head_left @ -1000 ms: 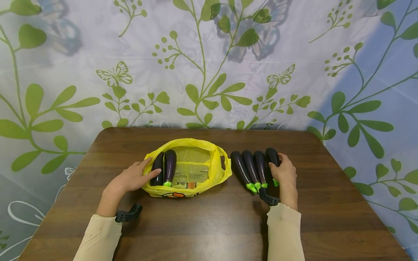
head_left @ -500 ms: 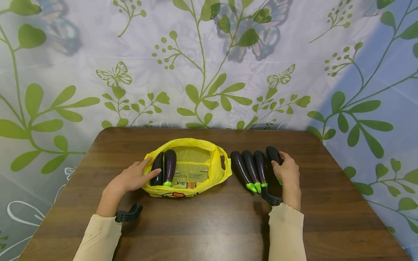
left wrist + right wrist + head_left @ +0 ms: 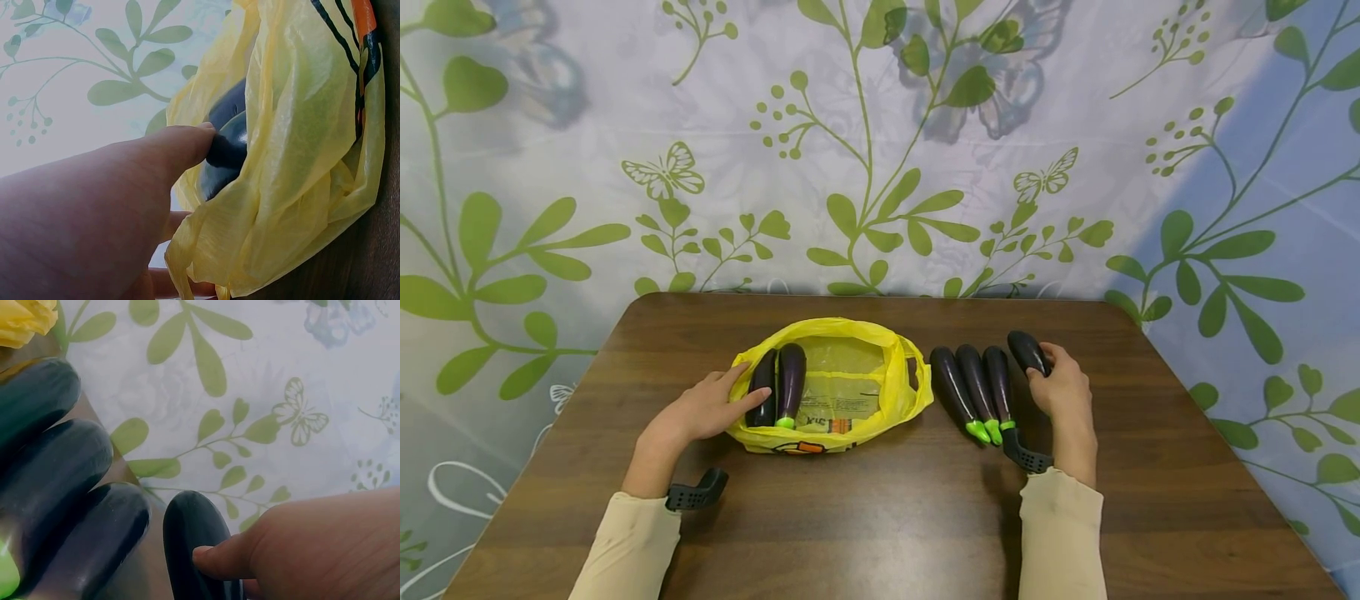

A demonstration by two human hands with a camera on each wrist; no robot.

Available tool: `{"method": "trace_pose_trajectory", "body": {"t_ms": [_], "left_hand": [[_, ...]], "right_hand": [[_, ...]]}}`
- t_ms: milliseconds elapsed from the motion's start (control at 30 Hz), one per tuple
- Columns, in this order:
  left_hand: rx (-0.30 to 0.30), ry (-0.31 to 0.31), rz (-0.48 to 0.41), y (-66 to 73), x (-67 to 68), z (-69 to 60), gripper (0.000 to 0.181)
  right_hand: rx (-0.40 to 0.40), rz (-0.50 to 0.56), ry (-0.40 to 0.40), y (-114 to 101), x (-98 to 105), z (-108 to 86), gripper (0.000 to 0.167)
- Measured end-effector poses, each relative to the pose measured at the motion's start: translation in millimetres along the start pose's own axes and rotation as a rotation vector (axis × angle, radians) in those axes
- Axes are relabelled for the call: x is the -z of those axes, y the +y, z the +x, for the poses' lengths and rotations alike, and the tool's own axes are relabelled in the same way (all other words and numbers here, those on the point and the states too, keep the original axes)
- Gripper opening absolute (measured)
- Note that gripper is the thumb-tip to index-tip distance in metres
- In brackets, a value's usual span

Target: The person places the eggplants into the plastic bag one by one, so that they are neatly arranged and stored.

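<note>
A yellow plastic bag (image 3: 901,396) lies with its mouth spread wide, and two dark purple eggplants sit side by side at its left end. My left hand (image 3: 703,408) grips the bag's left rim, its thumb reaching inside onto the nearest eggplant (image 3: 228,140). My right hand (image 3: 1063,387) holds another eggplant (image 3: 1028,352) between thumb and fingers, its rounded end tipped up and away; the hand hides its stem end. To the left of that hand, three eggplants with bright green stems, the middle one (image 3: 976,379) among them, lie close together on the table.
The brown wooden table (image 3: 880,533) carries all these things. Behind its far edge hangs a cloth (image 3: 880,250) patterned with green leaves and butterflies. A black wrist strap (image 3: 696,492) is on the left arm, and a similar strap (image 3: 1028,457) is on the right.
My right hand has moved slightly right, and the eggplant in it has shifted away from the row, its rounded end tilting up. The left hand and the bag have stayed put.
</note>
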State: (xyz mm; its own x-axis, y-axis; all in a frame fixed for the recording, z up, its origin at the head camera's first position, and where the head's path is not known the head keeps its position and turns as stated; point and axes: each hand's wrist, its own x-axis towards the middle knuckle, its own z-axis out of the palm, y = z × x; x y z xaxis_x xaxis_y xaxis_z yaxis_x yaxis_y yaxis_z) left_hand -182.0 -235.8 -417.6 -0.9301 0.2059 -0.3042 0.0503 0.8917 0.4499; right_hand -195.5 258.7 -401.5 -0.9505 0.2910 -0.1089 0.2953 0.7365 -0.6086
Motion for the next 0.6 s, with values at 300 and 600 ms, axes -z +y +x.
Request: {"method": "trace_pose_trajectory", "body": {"t_ms": [300,600], "left_hand": [[0.003,0.004,0.001,-1.6,-1.4,1.3,0.096],[0.001,0.007,0.002,-0.6,-1.7,0.7,0.095]], "right_hand": [[0.038,0.007,0.002,-4.7,2.8,-3.0,0.059],[0.063,0.015,0.006,-8.8,2.3,-4.3,0.059]]}}
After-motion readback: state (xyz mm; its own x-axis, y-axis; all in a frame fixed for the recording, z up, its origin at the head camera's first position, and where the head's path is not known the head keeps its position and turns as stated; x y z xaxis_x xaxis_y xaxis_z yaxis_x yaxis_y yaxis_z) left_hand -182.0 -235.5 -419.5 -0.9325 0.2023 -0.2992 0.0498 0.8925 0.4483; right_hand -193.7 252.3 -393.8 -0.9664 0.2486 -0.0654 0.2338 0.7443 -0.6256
